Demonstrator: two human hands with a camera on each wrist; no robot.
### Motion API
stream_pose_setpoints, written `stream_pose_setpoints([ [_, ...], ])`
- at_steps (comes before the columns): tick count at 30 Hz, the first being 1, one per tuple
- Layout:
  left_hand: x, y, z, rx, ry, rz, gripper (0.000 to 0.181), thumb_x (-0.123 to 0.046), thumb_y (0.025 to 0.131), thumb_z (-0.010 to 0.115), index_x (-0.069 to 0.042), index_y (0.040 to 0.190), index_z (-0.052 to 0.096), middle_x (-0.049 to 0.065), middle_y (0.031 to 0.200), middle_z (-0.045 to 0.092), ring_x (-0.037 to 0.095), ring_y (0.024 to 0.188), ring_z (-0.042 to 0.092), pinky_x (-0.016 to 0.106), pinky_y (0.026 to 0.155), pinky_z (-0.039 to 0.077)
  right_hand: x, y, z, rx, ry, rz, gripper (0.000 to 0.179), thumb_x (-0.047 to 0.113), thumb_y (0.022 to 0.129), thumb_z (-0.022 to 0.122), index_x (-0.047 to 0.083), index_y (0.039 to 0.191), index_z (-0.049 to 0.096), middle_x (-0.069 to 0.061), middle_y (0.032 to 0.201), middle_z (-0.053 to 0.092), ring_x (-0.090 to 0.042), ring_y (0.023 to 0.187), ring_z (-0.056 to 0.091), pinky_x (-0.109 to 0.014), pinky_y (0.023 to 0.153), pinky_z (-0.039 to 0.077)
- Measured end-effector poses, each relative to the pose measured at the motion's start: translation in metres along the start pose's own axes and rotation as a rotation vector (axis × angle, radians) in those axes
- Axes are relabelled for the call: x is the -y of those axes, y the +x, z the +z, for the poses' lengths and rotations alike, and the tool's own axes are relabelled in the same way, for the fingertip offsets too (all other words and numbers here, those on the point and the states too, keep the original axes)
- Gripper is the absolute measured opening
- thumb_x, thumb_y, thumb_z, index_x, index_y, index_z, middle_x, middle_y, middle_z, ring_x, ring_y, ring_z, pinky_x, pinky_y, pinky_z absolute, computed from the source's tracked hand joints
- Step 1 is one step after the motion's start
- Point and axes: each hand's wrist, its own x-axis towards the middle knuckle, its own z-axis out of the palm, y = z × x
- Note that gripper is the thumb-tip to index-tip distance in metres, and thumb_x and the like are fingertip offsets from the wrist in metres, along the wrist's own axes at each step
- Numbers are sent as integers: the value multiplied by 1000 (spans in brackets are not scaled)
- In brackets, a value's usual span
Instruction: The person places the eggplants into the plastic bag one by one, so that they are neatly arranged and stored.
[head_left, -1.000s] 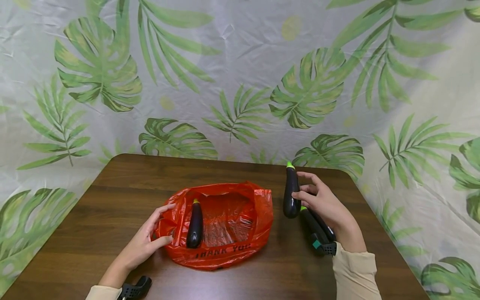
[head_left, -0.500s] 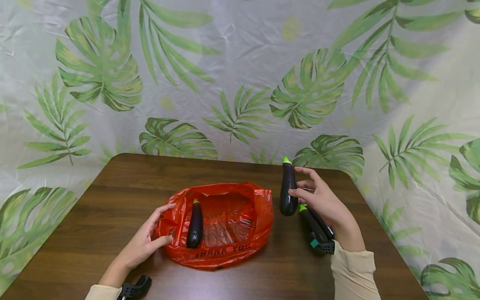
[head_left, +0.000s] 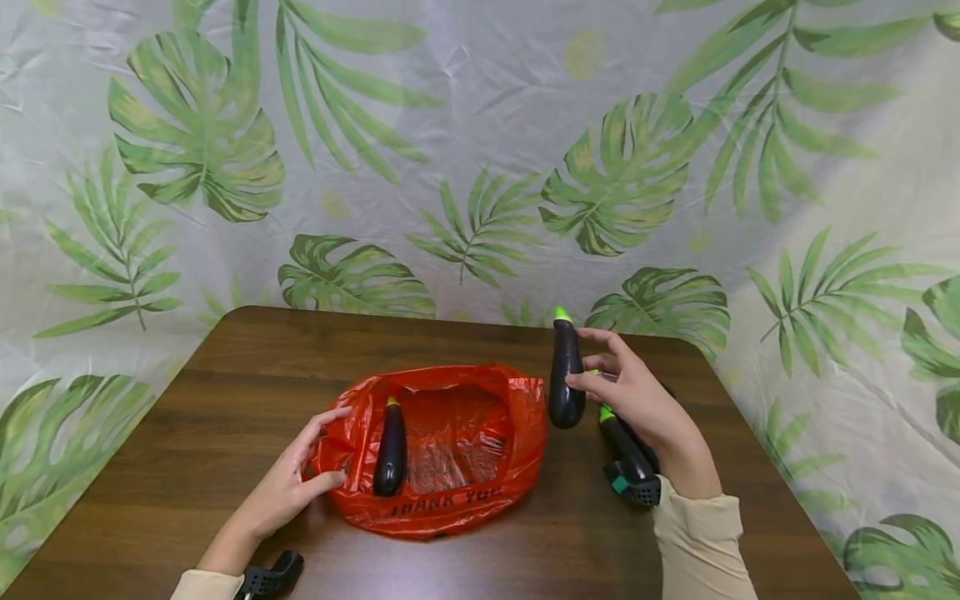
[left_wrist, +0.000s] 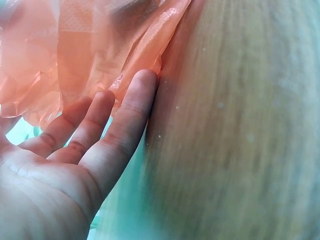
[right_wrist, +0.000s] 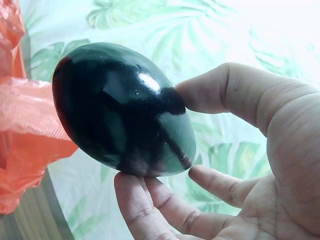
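My right hand (head_left: 641,400) pinches a dark purple eggplant (head_left: 566,387) between thumb and fingers, its green cap pointing up. It hangs over the table just right of a red plastic bag (head_left: 442,518) printed "THANK YOU". In the right wrist view the rounded bottom of this eggplant (right_wrist: 120,110) faces the camera. Inside the open bag, toward its left side, lies another eggplant (head_left: 390,454). My left hand (head_left: 288,483) rests against the bag's left side; in the left wrist view its extended fingers (left_wrist: 125,112) touch the thin plastic.
More eggplants (head_left: 619,437) lie on the brown wooden table (head_left: 247,375), partly hidden under my right hand and wrist. Black wrist devices (head_left: 272,575) are strapped to both wrists. A leaf-patterned cloth (head_left: 480,150) hangs behind the table's far edge.
My right hand has carried the held eggplant left and slightly up, closer to the bag. My left hand and the bag have stayed in place.
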Motion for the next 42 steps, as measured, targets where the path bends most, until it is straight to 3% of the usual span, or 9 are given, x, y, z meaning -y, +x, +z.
stream_pose_setpoints([
  [20, -1, 0, 0, 7, -9, 24, 70, 1, 99, 65, -2, 161, 34, 30, 142, 49, 13, 118, 69, 27, 93, 61, 12, 3, 13, 38, -23, -62, 71, 15, 100, 71, 14, 162, 36, -28, 135, 57, -29, 113, 66, -34, 97, 57],
  [42, -2, 0, 0, 0, 6, 20, 71, 0, 98, 67, -3, 161, 35, 30, 145, 50, 10, 121, 67, 25, 94, 60, 17, 16, 46, 161, 3, -71, 72, 15, 101, 71, 19, 163, 35, -27, 130, 60, -28, 105, 70, -38, 87, 59],
])
